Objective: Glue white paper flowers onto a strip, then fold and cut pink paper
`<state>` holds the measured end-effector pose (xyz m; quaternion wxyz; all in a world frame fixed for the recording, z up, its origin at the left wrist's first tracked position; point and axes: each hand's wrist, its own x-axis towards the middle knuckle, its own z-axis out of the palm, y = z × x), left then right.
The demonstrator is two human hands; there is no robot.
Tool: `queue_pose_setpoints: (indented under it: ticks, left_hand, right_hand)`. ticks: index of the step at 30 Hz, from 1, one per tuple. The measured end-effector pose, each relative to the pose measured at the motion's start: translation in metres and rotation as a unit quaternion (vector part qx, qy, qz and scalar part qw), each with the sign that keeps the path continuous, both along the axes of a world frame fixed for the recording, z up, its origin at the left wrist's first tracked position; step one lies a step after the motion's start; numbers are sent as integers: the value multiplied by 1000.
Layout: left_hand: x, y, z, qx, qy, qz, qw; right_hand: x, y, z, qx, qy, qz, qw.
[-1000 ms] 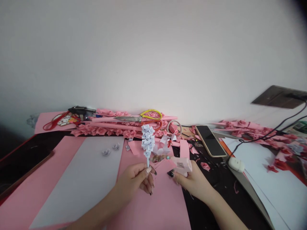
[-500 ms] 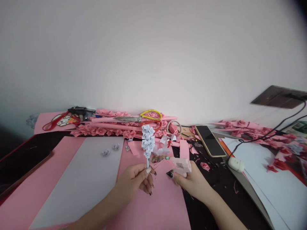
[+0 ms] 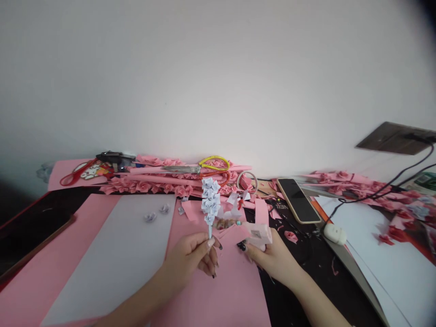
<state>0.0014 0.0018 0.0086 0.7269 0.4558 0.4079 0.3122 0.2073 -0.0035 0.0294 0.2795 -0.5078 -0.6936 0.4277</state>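
My left hand [image 3: 195, 254] pinches the thin pale-blue stem of a paper flower stalk [image 3: 210, 200] between thumb and fingers. The stalk stands upright, with several small folded blue-white roses clustered along its top. My right hand [image 3: 269, 259] is wrapped round a pale pink glue gun [image 3: 257, 232], a dark-nailed finger at its underside. The gun's brownish, stained nozzle end [image 3: 225, 224] points left, close beside the stalk's lower part; whether they touch I cannot tell. Under the gun lie pink paper pieces [image 3: 233, 236]. Two loose blue-white paper roses [image 3: 150, 217] rest on a white sheet [image 3: 119, 259] at left.
Along the wall lie pink paper flower stems [image 3: 150, 180], with yellow-and-red-handled scissors [image 3: 214, 162] and a tape ring [image 3: 247, 182] on top. To the right are a phone [image 3: 299, 200], a white earbud case [image 3: 335, 234], black cables [image 3: 361, 197] and white paper [image 3: 384, 254].
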Motion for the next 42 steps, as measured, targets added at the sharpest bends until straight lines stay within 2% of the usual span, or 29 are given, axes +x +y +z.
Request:
queue_pose_setpoints:
  ticks: [19, 26, 42]
  left_hand:
    - [-1, -1, -2, -2, -31, -14, 999]
    - [0, 1, -3, -7, -28, -13, 999]
    - [-1, 1, -2, 4, -26, -8, 1000]
  right_hand:
    - [1, 1, 1, 1, 40, 6, 999]
    - [2, 0, 1, -13, 27, 20, 999]
    - [3, 0, 2, 8, 12, 15, 1000]
